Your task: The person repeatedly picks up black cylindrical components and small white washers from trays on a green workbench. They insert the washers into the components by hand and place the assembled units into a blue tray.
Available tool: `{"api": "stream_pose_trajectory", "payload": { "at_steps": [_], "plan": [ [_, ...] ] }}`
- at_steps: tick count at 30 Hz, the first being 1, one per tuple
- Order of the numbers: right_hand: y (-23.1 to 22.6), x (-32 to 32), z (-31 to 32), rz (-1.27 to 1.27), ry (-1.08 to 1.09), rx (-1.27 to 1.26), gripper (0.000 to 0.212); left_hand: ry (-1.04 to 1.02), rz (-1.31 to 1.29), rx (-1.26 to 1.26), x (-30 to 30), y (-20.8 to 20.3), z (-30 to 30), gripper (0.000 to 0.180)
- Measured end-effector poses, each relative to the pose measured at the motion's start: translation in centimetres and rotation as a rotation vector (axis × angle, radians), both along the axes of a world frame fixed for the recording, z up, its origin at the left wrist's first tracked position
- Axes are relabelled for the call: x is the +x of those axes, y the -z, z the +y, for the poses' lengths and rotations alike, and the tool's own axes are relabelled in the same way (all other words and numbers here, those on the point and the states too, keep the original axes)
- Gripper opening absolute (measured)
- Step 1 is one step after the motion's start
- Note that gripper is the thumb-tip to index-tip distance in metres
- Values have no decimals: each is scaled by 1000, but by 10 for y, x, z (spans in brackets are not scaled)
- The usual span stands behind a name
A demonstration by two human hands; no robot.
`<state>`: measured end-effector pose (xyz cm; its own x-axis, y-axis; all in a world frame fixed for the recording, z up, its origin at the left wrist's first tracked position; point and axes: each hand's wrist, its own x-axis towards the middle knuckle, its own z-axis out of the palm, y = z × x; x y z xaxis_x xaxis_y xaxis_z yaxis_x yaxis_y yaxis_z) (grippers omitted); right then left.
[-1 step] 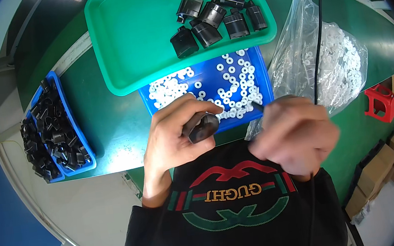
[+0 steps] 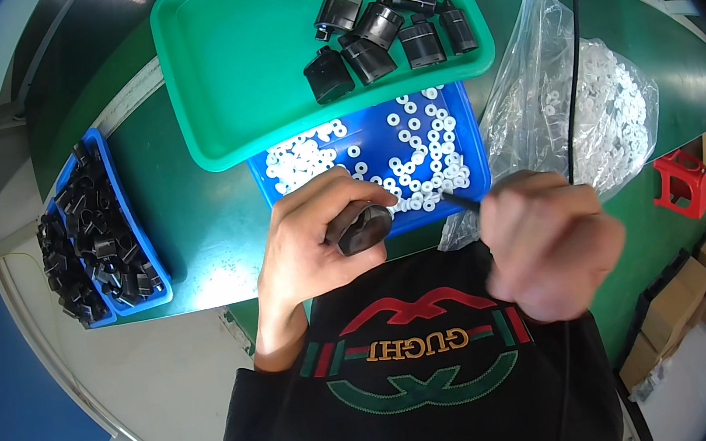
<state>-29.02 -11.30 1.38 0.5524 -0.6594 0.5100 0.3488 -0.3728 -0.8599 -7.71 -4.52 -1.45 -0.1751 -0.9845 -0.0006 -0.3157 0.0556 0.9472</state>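
My left hand [image 2: 311, 234] is closed around a black rounded plastic housing [image 2: 365, 229], held in front of my chest at the near edge of a blue tray [image 2: 375, 145]. It looks like the black housings [image 2: 368, 58] lying in the green tray. My right hand [image 2: 549, 240], blurred by motion, grips a thin dark pen-like tool [image 2: 462, 200]. The tool's tip points left at small white ring washers [image 2: 430, 185] in the blue tray; whether it touches one cannot be made out. More washers [image 2: 302, 163] are heaped at that tray's left side.
The green tray [image 2: 238, 76] overlaps the blue tray's far edge. A clear plastic bag [image 2: 613, 109] of white washers lies at right, a black cable [image 2: 573, 88] hanging across it. Blue bins of small black parts [image 2: 103, 233] stand at left. A red stool [image 2: 682, 184] is beyond the bench.
My right hand has shifted a little to the right with the tool, whose shaft now shows more. My left hand holds the housing in the same place.
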Motion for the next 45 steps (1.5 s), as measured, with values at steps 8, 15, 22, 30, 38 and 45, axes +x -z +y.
{"api": "stream_pose_trajectory", "payload": {
  "at_steps": [8,15,22,30,38,45],
  "plan": [
    [-6,35,1,-505,-182,251,13,-21,-11,-61,-10,10,-1,32],
    [-3,39,-1,-468,-207,266,16,-7,28,-161,-15,6,-2,35],
    [-6,40,3,-506,-183,297,25,10,50,-109,-17,2,-5,35],
    [1,40,2,-437,-219,175,18,-10,-51,-198,-19,-9,-3,32],
    [5,52,1,-508,-162,213,23,30,-102,-265,-11,-18,-18,31],
    [-17,32,0,-622,-132,113,17,44,-91,-202,5,-20,-22,30]
  ]
}}
